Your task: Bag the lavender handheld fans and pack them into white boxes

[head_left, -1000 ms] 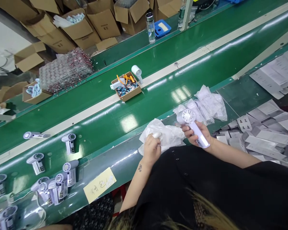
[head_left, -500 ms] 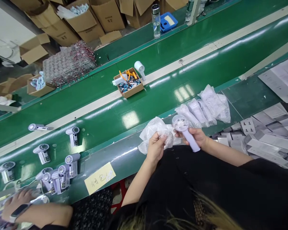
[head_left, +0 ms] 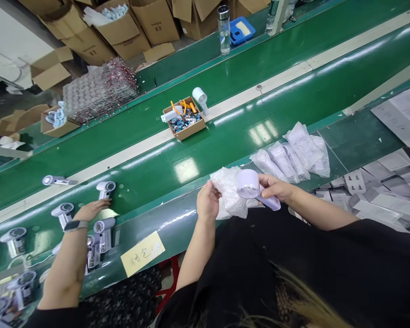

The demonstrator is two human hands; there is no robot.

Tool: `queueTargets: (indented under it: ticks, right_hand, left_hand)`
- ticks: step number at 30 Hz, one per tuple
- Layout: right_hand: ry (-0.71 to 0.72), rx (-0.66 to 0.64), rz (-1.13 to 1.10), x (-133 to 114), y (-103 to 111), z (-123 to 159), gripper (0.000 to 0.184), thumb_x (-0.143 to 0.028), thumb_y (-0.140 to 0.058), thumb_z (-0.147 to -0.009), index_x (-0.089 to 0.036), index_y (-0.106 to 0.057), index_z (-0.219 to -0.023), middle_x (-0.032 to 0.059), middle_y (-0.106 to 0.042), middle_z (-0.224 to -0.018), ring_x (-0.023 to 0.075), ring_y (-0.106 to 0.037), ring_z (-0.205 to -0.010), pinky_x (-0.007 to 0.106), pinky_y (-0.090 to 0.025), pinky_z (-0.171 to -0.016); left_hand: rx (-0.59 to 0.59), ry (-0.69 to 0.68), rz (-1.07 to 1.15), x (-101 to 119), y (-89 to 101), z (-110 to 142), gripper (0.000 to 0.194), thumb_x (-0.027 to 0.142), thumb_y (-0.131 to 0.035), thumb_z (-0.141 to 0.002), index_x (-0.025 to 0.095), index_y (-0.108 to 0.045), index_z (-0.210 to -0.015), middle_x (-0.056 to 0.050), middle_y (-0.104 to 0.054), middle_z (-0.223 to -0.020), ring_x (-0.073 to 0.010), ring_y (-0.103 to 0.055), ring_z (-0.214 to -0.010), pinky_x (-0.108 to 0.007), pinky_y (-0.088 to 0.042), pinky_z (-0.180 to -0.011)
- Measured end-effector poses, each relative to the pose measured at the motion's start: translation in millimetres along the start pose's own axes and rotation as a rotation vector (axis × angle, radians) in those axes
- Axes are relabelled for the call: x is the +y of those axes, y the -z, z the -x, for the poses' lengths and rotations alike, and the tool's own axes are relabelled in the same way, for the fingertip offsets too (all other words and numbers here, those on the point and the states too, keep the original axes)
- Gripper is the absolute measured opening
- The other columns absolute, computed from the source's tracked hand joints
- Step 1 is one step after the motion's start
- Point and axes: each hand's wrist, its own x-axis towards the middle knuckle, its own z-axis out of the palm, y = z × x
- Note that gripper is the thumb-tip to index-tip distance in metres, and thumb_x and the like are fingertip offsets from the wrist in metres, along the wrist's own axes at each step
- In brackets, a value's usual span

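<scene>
My left hand pinches the edge of a clear bubble wrap bag held over the bench edge. In my right hand is a lilac handheld fan, gripped by its handle, its round head against the bag's right side. I cannot tell whether any of the fan is inside the bag. Just beyond my right hand, several lilac fans in bubble wrap bags lie side by side on the bench.
At left, a co-worker's hand touches one of several unwrapped fans. A handwritten yellow card lies on the bench. Across the green belt stands a small carton of parts and pliers. White boxes are heaped at right.
My right hand has turned the fan, its head now tipped over against the bubble wrap bag. My left hand has shifted left along the bag. The co-worker's hand has reached up to a fan.
</scene>
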Motion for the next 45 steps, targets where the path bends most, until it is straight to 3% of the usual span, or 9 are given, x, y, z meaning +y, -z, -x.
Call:
queueTargets:
  ticks: [4,9,12,15,18,23,28,35,45]
  right_hand:
    - [0.014,-0.161,0.319,-20,1,-2,0.056,-0.024,-0.081,-0.061,-0.011,-0.059,-0.111,0.0050,-0.063,-0.095,0.0126,-0.060,-0.080,0.021,-0.047,-0.071]
    - [0.018,-0.181,0.796,-55,-2,-12,0.061,-0.033,-0.080,-0.061,-0.014,-0.060,-0.116,0.0070,-0.059,-0.107,0.0161,-0.058,-0.091,0.024,-0.046,-0.077]
    - [0.114,-0.035,0.906,-72,-4,-8,0.059,-0.036,-0.080,-0.060,-0.017,-0.063,-0.113,0.0109,-0.048,-0.127,0.0238,-0.048,-0.115,0.032,-0.042,-0.092]
    - [0.155,0.151,0.663,-71,-14,3,0.056,-0.037,-0.080,-0.062,-0.020,-0.061,-0.112,0.0108,-0.047,-0.127,0.0229,-0.053,-0.109,0.032,-0.047,-0.085]
    - [0.062,0.138,0.199,-50,-28,9,0.067,-0.038,-0.077,-0.066,-0.023,-0.048,-0.124,0.0056,-0.057,-0.105,0.0121,-0.060,-0.071,0.025,-0.052,-0.060]
    - [-0.173,-0.017,-0.163,-9,-33,1,0.081,-0.030,-0.081,-0.060,-0.024,-0.038,-0.128,-0.0003,-0.059,-0.088,0.0096,-0.059,-0.058,0.022,-0.052,-0.051]
    - [-0.223,-0.051,-0.149,4,-32,-5,0.071,-0.028,-0.084,-0.055,-0.016,-0.050,-0.116,0.0006,-0.061,-0.084,0.0094,-0.059,-0.058,0.020,-0.052,-0.051]
    - [-0.251,0.209,0.152,-2,-39,2,0.050,-0.026,-0.079,-0.064,-0.015,-0.058,-0.108,0.0029,-0.062,-0.096,0.0113,-0.060,-0.077,0.021,-0.051,-0.066]
    - [-0.266,0.533,0.070,9,-62,12,0.045,-0.028,-0.082,-0.057,-0.014,-0.062,-0.094,0.0006,-0.064,-0.077,0.0113,-0.062,-0.060,0.021,-0.051,-0.052]
  left_hand:
    - [-0.157,0.216,-0.110,33,2.7,-9,0.062,0.070,-0.056,-0.068,0.010,-0.070,-0.077,-0.009,-0.067,-0.068,-0.0185,-0.063,-0.062,-0.028,-0.046,-0.057]
    - [-0.434,0.299,-0.644,60,-8.3,-7,0.035,0.037,-0.083,-0.051,0.010,-0.072,-0.071,-0.003,-0.062,-0.054,-0.0091,-0.047,-0.045,-0.022,-0.032,-0.045]
    - [-0.303,0.154,-0.621,67,-9.1,-1,0.031,0.032,-0.082,-0.052,0.011,-0.073,-0.073,-0.005,-0.067,-0.064,-0.0130,-0.055,-0.056,-0.025,-0.041,-0.055]
    - [-0.002,-0.200,-0.657,58,-11.6,6,0.026,0.032,-0.077,-0.060,0.014,-0.071,-0.077,-0.002,-0.067,-0.069,-0.0126,-0.057,-0.063,-0.025,-0.043,-0.063]
    - [0.083,-0.379,-0.735,31,-20.5,14,0.020,0.031,-0.071,-0.066,0.016,-0.067,-0.079,0.002,-0.063,-0.067,-0.0098,-0.053,-0.060,-0.022,-0.040,-0.060]
    - [-0.082,-0.287,-0.642,-5,-30.3,23,0.015,0.030,-0.063,-0.073,0.016,-0.067,-0.076,0.001,-0.062,-0.066,-0.0113,-0.054,-0.063,-0.023,-0.042,-0.064]
    - [-0.363,-0.163,-0.699,-10,-16.9,27,0.003,0.016,-0.066,-0.061,0.014,-0.065,-0.059,0.002,-0.059,-0.057,-0.0118,-0.051,-0.059,-0.023,-0.040,-0.060]
    - [-0.039,-0.115,-0.359,-23,5.1,20,0.017,0.032,-0.068,-0.067,0.015,-0.066,-0.064,0.002,-0.056,-0.054,-0.0074,-0.041,-0.048,-0.021,-0.030,-0.049]
    - [-0.276,-1.053,-1.117,-11,21.7,56,0.009,0.018,-0.059,-0.081,0.020,-0.067,-0.085,-0.003,-0.061,-0.070,-0.0160,-0.048,-0.068,-0.029,-0.039,-0.065]
